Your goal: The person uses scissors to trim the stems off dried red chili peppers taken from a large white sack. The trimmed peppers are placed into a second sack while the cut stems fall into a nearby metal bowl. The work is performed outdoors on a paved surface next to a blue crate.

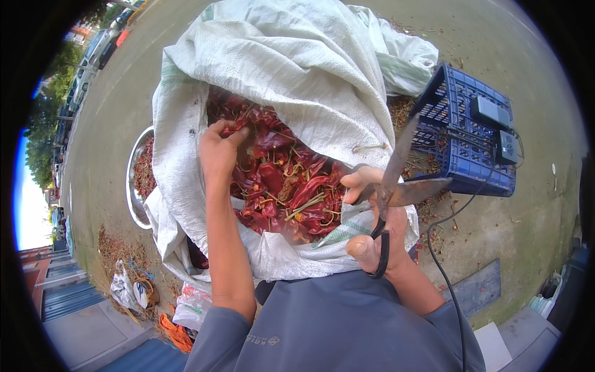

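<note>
A large white woven sack (288, 60) lies open in front of me, filled with dried red chili peppers (272, 179), many with stems. My left hand (221, 144) reaches in at the upper left of the opening, with a dried red pepper (238, 126) between thumb and fingers; part of the grip is hidden. Over the sack's right edge, my right hand (379, 218) holds rusty scissors (388, 190) by black handles. Their blades stand apart and point up and to the right, with nothing between them. Some loose pale stems (307, 207) rest on the peppers.
A metal basin (135, 204) of red pieces stands left of the sack. On the right, a blue plastic crate (481, 172) carries small devices, and a black cable (434, 251) runs towards me. Cut stems and bits litter the concrete floor (534, 223). Plastic bags (193, 304) lie lower left.
</note>
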`<action>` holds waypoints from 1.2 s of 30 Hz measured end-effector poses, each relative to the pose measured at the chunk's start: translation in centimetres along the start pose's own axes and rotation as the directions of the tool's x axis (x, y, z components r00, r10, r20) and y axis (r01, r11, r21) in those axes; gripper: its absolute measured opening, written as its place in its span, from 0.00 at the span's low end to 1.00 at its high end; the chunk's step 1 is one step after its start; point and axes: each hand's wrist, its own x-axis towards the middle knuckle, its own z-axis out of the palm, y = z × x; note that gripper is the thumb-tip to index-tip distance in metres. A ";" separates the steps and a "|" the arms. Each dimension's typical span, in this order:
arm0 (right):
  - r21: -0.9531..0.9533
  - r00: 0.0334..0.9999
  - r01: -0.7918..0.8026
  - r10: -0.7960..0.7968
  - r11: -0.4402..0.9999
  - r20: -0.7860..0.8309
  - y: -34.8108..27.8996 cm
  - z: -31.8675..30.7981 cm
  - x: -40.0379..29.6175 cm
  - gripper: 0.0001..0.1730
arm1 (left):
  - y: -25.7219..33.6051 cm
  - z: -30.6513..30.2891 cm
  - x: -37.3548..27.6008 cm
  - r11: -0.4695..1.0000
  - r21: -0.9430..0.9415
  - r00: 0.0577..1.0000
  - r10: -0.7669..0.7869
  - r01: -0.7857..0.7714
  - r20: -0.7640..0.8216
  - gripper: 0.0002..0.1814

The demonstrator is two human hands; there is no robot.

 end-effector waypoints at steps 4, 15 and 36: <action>-0.380 0.981 -0.037 0.106 0.924 0.161 -0.6 1.1 0.5 0.53 | 0.0 -1.8 -3.7 0.963 -0.269 0.997 -0.018 -0.004 -0.079 0.08; -0.593 0.936 0.087 0.138 0.801 0.324 -1.2 3.4 1.1 0.42 | 1.8 -3.9 -12.0 0.857 -0.516 0.944 0.160 0.013 0.289 0.17; -0.627 0.979 0.068 0.070 0.776 0.193 -0.5 1.6 -0.6 0.37 | 4.5 -0.6 -11.5 0.681 -0.710 0.835 0.277 0.179 0.476 0.10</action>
